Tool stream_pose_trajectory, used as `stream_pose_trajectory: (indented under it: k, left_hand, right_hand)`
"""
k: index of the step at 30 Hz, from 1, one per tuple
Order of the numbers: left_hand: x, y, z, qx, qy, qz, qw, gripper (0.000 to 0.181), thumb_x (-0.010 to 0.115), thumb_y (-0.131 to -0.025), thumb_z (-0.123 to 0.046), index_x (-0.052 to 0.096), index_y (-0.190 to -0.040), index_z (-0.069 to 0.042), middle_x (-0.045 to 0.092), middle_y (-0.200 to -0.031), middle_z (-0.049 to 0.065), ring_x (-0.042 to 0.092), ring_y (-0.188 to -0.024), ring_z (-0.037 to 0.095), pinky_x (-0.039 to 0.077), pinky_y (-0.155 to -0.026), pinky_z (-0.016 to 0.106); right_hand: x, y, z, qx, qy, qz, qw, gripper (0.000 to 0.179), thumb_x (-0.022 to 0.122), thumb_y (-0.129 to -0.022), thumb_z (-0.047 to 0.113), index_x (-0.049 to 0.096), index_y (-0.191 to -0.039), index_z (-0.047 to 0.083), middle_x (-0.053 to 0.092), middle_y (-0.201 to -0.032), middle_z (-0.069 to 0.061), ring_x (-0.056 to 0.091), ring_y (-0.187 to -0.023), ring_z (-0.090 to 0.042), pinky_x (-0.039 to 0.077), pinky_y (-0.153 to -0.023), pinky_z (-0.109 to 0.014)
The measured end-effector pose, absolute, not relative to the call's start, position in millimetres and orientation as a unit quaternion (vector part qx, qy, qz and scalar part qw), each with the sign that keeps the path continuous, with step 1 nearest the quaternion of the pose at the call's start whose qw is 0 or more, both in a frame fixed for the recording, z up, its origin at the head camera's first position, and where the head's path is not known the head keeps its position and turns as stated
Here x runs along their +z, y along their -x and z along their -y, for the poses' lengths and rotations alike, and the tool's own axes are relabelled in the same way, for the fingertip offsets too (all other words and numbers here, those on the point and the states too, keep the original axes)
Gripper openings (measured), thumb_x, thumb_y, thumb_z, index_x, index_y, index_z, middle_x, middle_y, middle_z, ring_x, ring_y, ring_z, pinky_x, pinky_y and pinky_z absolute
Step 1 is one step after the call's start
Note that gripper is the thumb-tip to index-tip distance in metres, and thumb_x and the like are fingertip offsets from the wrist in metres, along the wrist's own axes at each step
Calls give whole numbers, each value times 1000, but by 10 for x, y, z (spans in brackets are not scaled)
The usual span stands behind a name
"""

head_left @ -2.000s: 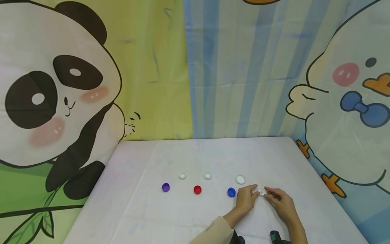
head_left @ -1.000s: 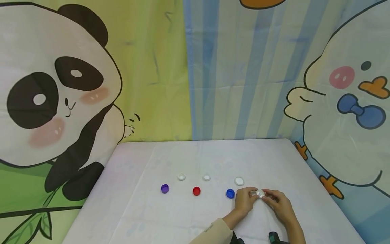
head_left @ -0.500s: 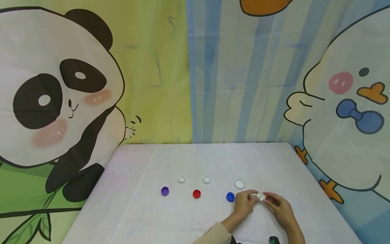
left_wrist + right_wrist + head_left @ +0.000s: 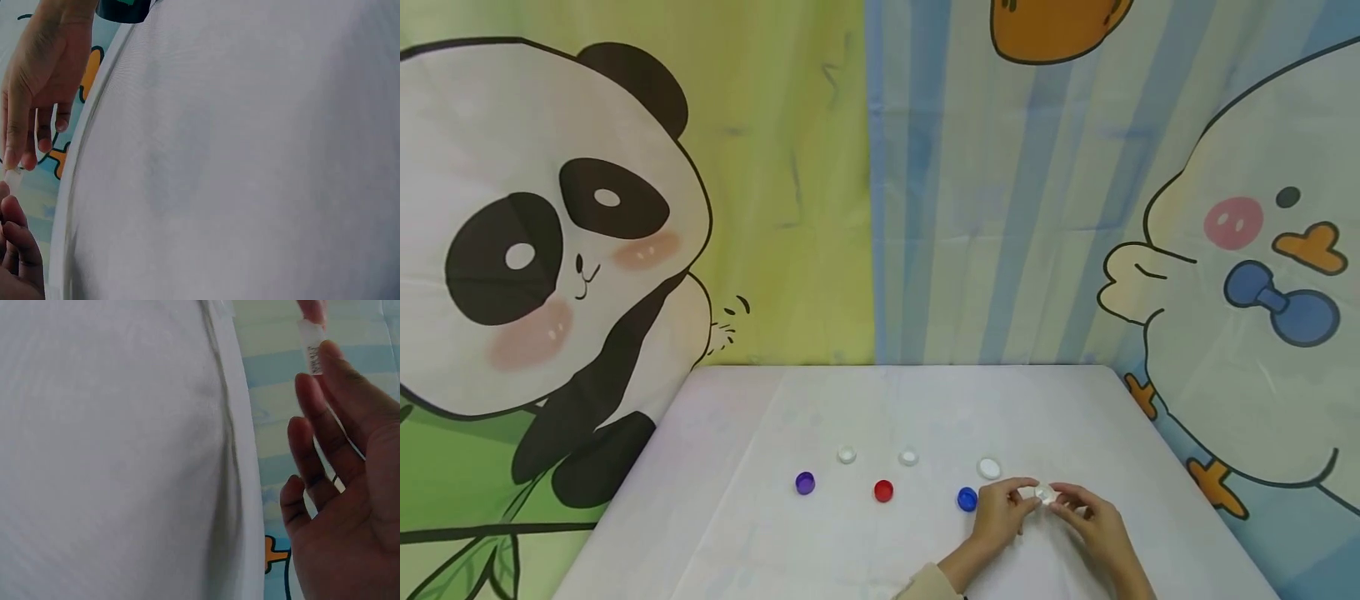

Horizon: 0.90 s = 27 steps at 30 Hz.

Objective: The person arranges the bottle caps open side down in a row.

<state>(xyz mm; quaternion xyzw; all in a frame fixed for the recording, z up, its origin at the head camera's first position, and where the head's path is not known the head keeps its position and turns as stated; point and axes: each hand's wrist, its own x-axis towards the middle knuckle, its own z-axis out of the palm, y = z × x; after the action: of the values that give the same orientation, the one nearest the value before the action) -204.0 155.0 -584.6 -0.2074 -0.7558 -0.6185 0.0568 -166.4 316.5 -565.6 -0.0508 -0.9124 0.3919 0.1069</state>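
Near the right side of the table, my left hand (image 4: 997,512) and right hand (image 4: 1095,525) pinch a small whitish round container (image 4: 1044,495) between them by fingertips and thumbs. In the right wrist view the container (image 4: 310,350) shows dark print on its side. The right thumb and forefinger press one end, and the left fingers reach it from the top. Seen from the left wrist, it is mostly cut off at the edge. A blue cap (image 4: 967,499) lies just left of my left hand, and a white disc-like lid (image 4: 989,468) lies behind it.
A red cap (image 4: 883,491) and a purple cap (image 4: 805,483) lie further left on the white table (image 4: 760,550). Two small white round pieces (image 4: 908,456) sit in a row behind them. A cartoon-printed curtain (image 4: 790,208) stands behind the table.
The head view has tilted up, so table and hands appear lower. Both hands keep hold of the container, which has turned slightly between the fingers. The caps stay in place.
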Motion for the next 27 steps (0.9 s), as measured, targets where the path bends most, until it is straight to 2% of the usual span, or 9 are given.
stream_pose_trajectory:
  k: [5,9,11,13,16,20,27]
  left_hand:
    - [-5714,2051,-1456,-617,240,746,71,23,69,-78,-20,68,-100,-18,53,-51,2,35,-29,-8,31,-28,12]
    - [-5585,2087,-1355,-616,273,734,84,23,66,-80,-22,67,-102,-18,56,-53,5,36,-31,-8,34,-30,13]
    - [-5509,2098,-1294,-620,288,725,86,23,65,-81,-22,67,-103,-16,58,-56,7,38,-32,-7,36,-31,14]
    - [-5421,2100,-1233,-620,299,720,91,23,64,-82,-21,66,-104,-15,59,-57,9,38,-33,-6,37,-32,14]
    - [-5267,2082,-1133,-617,308,717,101,23,64,-83,-19,66,-104,-13,59,-58,8,39,-33,-5,37,-33,14]
    - [-5004,2017,-961,-612,323,713,115,22,64,-82,-12,66,-103,-8,56,-57,7,39,-33,-1,37,-33,14]
    - [-4664,1863,-607,-595,327,721,136,22,65,-81,-9,66,-102,-6,54,-59,7,41,-42,2,37,-38,13]
  right_hand:
    - [-5516,1616,-3107,396,9,904,159,29,68,-79,30,65,-103,15,63,-78,5,51,-69,-5,36,-60,-24]
    - [-5509,1660,-3098,391,-33,896,207,27,68,-79,30,64,-103,18,63,-78,7,51,-69,-3,35,-56,-30]
    - [-5466,1675,-3078,402,-47,891,206,29,67,-80,30,63,-106,19,63,-80,6,50,-70,-5,35,-57,-32]
    - [-5525,1743,-3107,437,-81,869,216,30,67,-80,23,63,-110,18,62,-81,5,49,-70,-4,33,-58,-27]
    - [-5354,1724,-3002,454,-88,861,209,30,67,-80,18,63,-110,15,61,-79,3,48,-71,-6,31,-62,-26]
    - [-5034,1648,-2773,436,-85,866,229,27,69,-79,18,65,-105,16,59,-72,5,47,-68,-5,32,-63,-26]
    - [-4826,1621,-2492,456,-109,856,216,26,70,-78,16,65,-104,15,56,-67,8,43,-67,-6,33,-57,-25]
